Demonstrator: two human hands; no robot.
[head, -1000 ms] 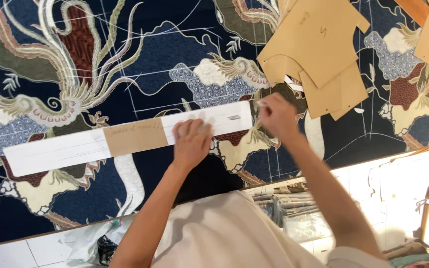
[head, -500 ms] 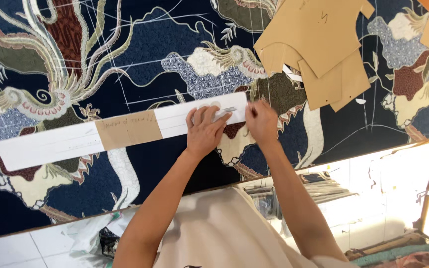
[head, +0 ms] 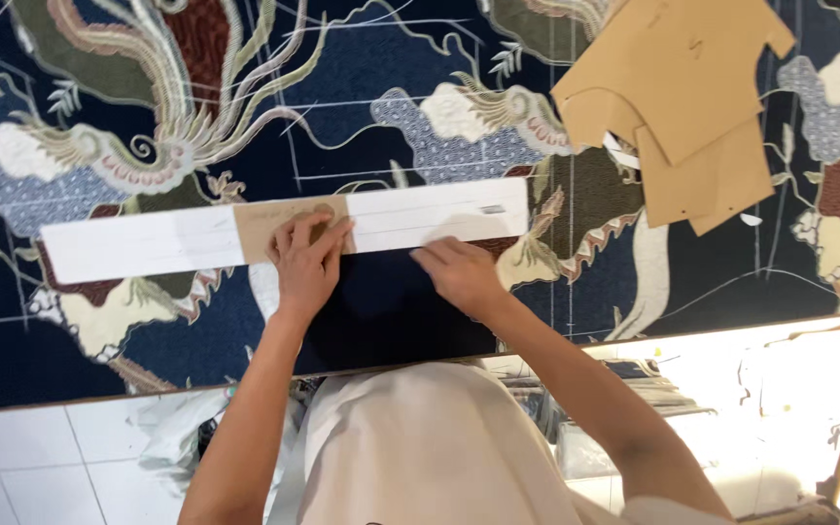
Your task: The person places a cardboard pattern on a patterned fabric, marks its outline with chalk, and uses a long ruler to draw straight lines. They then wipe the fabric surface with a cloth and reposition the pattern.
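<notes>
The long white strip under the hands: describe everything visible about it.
The long white strip looks like flat paper or card, with a tan middle section. It lies nearly level, slightly tilted, on the dark patterned fabric. The left hand presses on the tan part; the right hand rests at its lower edge.

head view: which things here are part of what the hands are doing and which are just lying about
In use:
- long white strip with a brown middle
- patterned dark blue cloth under it
- left hand, pressing on the strip
- right hand, at the strip's lower edge

Lying about:
- brown card pieces, upper right
- white tiled floor
</notes>
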